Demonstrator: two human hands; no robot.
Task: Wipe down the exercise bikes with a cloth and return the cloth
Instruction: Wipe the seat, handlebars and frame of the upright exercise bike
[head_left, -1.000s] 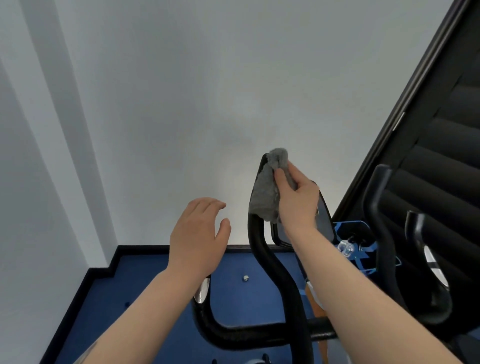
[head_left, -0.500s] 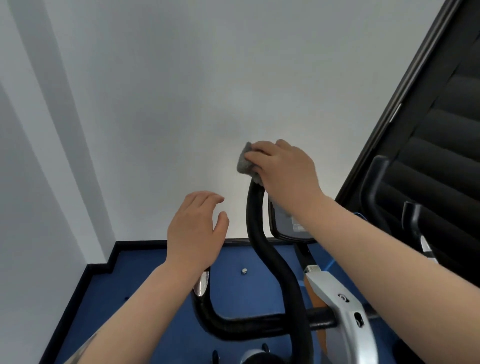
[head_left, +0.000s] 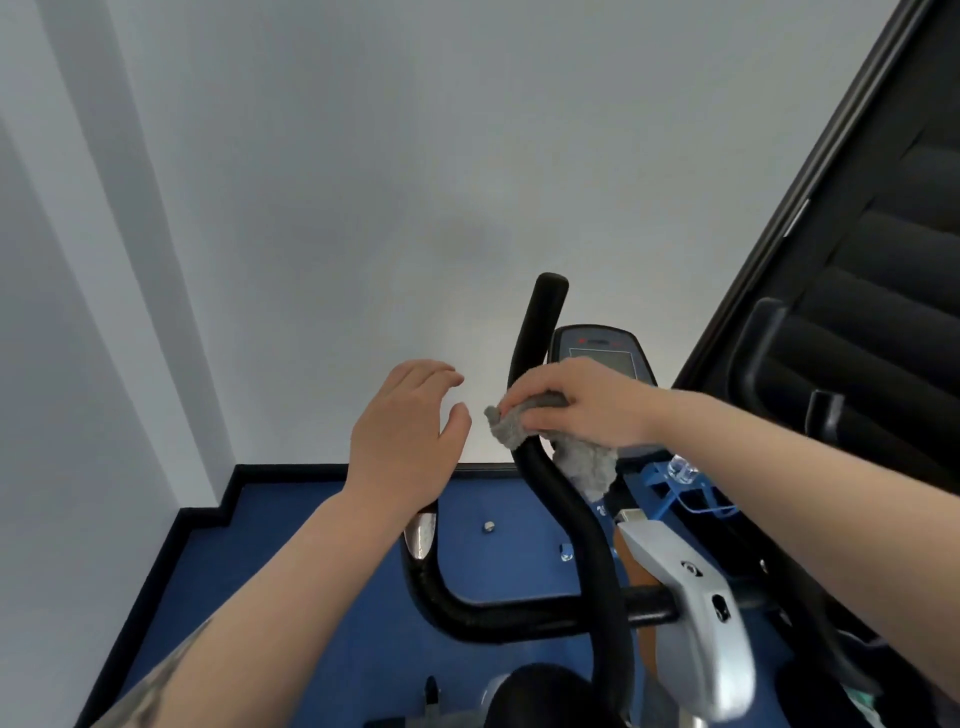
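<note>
Step in hand: wiping bike handlebar (head_left: 540, 467). Right hand (head_left: 582, 402) closed around grey cloth (head_left: 524, 423), wrapped on the upright bar. Left hand (head_left: 410, 441) open, empty, hovering beside. Next: likely slide cloth down the bar, grip firm.

I can't read the grey bike console screen (head_left: 602, 358); my right hand (head_left: 582, 405) hides its lower edge, perhaps buttons.

The right hand (head_left: 576, 402) sits at centre frame, fingers curled shut in a grip, its forearm running in from the lower right. The left hand (head_left: 408, 434) hangs just beside it, palm down, fingers loosely spread, grasping nothing.
</note>
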